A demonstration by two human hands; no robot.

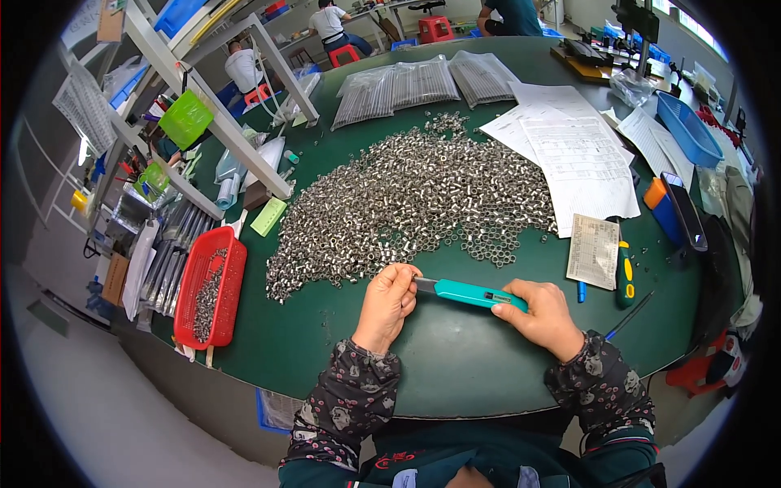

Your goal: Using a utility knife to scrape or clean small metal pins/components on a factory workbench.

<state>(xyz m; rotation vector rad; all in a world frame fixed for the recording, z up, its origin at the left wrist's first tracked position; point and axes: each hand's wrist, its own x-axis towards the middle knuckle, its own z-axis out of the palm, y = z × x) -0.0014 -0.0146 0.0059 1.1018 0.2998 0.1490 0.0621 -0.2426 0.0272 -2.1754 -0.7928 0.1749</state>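
My right hand (pixel 541 315) is closed around the teal handle of a utility knife (pixel 464 293), thumb along its side. The knife's dark blade end points left and meets the fingertips of my left hand (pixel 386 305). Those fingers are pinched together; whatever small piece they hold is hidden at the blade tip. Just beyond both hands spreads a large heap of small shiny metal rings (pixel 415 199) on the green table (pixel 455 366).
At the left edge stands a red basket (pixel 230 305) partly filled with metal pieces. Bagged rods (pixel 431 81) lie beyond the heap. Paper sheets (pixel 582 167), a screwdriver (pixel 625 276), a phone (pixel 685 211) and a blue basket (pixel 687 130) are on the right. People sit farther back.
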